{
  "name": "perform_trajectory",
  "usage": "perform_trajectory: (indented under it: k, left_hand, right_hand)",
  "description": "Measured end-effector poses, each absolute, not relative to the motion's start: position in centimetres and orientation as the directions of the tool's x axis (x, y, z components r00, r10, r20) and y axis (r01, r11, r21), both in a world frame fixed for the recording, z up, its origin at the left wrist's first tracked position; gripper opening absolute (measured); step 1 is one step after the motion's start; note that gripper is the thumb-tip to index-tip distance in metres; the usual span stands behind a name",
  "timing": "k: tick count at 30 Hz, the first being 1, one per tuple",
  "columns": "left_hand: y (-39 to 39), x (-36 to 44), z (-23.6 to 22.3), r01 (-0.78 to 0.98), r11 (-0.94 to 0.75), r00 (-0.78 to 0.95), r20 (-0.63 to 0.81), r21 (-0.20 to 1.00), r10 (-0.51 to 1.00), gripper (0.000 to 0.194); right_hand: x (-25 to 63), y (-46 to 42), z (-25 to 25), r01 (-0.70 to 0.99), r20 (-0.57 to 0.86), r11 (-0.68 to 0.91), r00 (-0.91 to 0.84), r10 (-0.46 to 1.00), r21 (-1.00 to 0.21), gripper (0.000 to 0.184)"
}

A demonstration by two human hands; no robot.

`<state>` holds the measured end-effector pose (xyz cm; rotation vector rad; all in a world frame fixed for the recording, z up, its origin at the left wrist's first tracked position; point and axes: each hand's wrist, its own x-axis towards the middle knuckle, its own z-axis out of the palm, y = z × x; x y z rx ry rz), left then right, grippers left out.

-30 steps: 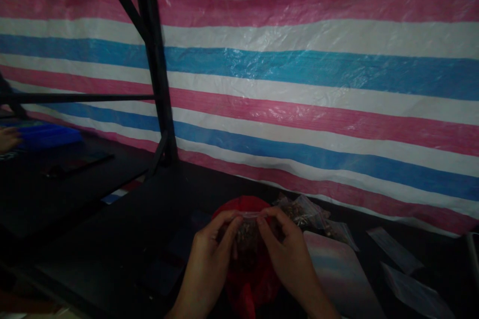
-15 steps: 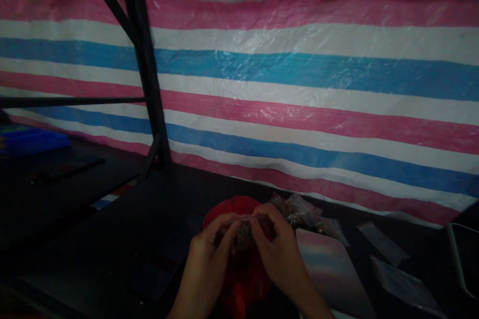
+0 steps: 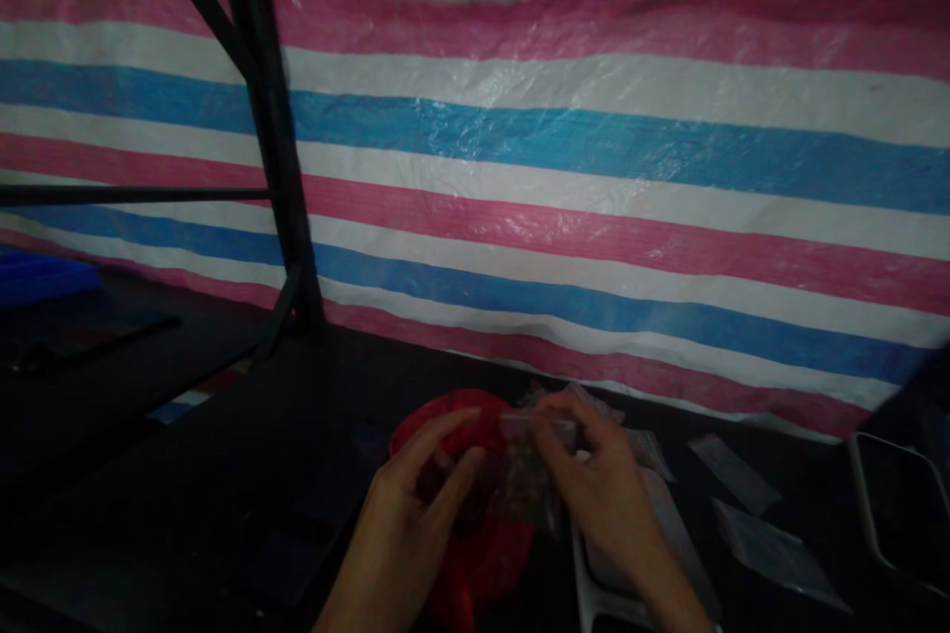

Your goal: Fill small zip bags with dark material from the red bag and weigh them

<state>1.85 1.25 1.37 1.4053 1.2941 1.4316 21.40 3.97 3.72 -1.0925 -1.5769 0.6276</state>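
Note:
My right hand (image 3: 605,495) pinches the top edge of a small clear plastic bag (image 3: 530,475) filled with small dark pieces. The bag hangs from my fingers just above a red plastic bag (image 3: 475,544) on the dark table. My left hand (image 3: 412,504) rests over the red bag with its fingers loosely curved and apart, and it no longer touches the small bag. More filled clear bags (image 3: 638,445) lie just behind my right hand, partly hidden by it.
A striped pink, blue and white tarp (image 3: 594,168) hangs as a wall behind the table. A black metal frame post (image 3: 274,168) stands at left. Empty clear bags (image 3: 772,549) lie at right, beside a pale tray (image 3: 891,504). A blue box (image 3: 41,277) sits far left.
Both hands held the small bag's top edge before. Now my left hand has let go and my right hand has drawn the bag to the right. The view shifted right.

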Motion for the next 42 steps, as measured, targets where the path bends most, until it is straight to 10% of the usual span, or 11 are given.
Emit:
perform_trajectory:
  k: [3, 7, 13, 17, 20, 31, 42]
  left_hand:
    - [1.1, 1.2, 1.9, 0.206, -0.209, -0.197, 0.250, 0.956, 0.948, 0.059]
    - [1.0, 0.4, 2.2, 0.270, -0.303, -0.137, 0.348, 0.914, 0.928, 0.046]
    - [2.3, -0.6, 0.3, 0.562, -0.298, -0.158, 0.453, 0.772, 0.877, 0.048]
    - [4.3, -1.5, -2.0, 0.686, -0.129, -0.213, 0.366, 0.716, 0.906, 0.079]
    - [5.2, -2.0, -2.1, 0.625, -0.116, -0.210, 0.309, 0.772, 0.928, 0.056]
    - [4.1, -0.9, 0.5, 0.292, -0.188, -0.317, 0.280, 0.938, 0.906, 0.042]
    - [5.2, -0.9, -1.7, 0.388, -0.140, -0.405, 0.305, 0.911, 0.862, 0.039]
  right_hand:
    - [26.9, 3.9, 3.7, 0.382, 0.395, 0.318, 0.144, 0.907, -0.868, 0.031]
    - [32.5, 4.0, 1.3, 0.529, 0.226, 0.226, -0.066, 0.972, -0.818, 0.035]
    - [32.6, 3.3, -0.6, 0.696, 0.592, 0.397, 0.049, 0.805, -0.598, 0.025]
    - [26.6, 0.7, -2.1, 0.683, 0.560, 0.622, -0.364, 0.744, -0.382, 0.043]
    - [22.4, -0.4, -3.2, 0.604, 0.502, 0.781, -0.631, 0.591, -0.161, 0.052]
    - [24.1, 2.1, 3.9, 0.671, 0.605, 0.702, -0.461, 0.649, -0.240, 0.037]
    - [34.7, 3.3, 3.1, 0.567, 0.421, 0.413, -0.124, 0.898, -0.713, 0.039]
